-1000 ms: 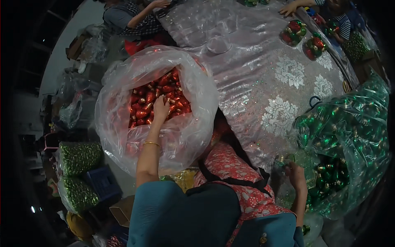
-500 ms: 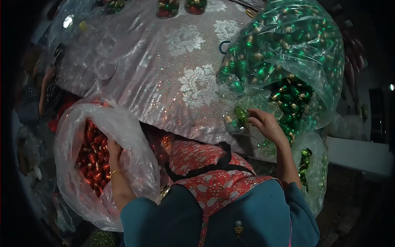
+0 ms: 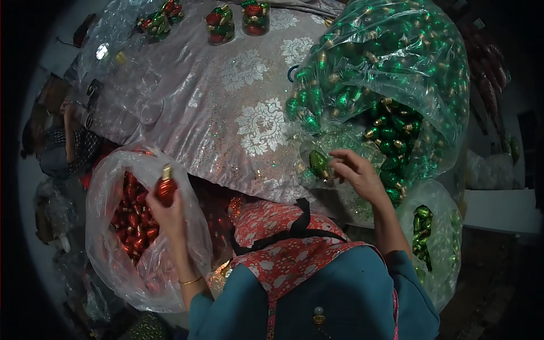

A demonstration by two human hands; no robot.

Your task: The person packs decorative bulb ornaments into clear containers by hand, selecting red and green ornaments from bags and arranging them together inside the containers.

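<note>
In my left hand (image 3: 168,214) is a shiny red bulb-shaped ornament (image 3: 166,190) with a gold cap pointing up, gripped by the fingers above the mouth of a clear plastic bag (image 3: 195,243). Many red ornaments (image 3: 135,218) fill that bag. My right hand (image 3: 360,178) is held over the table's near right edge, fingers loosely bent and apart. Its fingertips are beside a light green ornament (image 3: 319,164), which appears to sit in a clear plastic container (image 3: 305,152); whether they touch the container cannot be made out.
A large clear bag (image 3: 408,65) of green ornaments lies open at the right. Below it stands a smaller bag (image 3: 445,243) with lighter green ones. Filled clear containers (image 3: 220,25) stand at the far side of the patterned tablecloth (image 3: 226,113). Another person (image 3: 65,141) is at the far left.
My left hand has come up out of the bag of red ornaments with one in its fingers. The right hand stays by the light green ornament. The whole view has shifted slightly.
</note>
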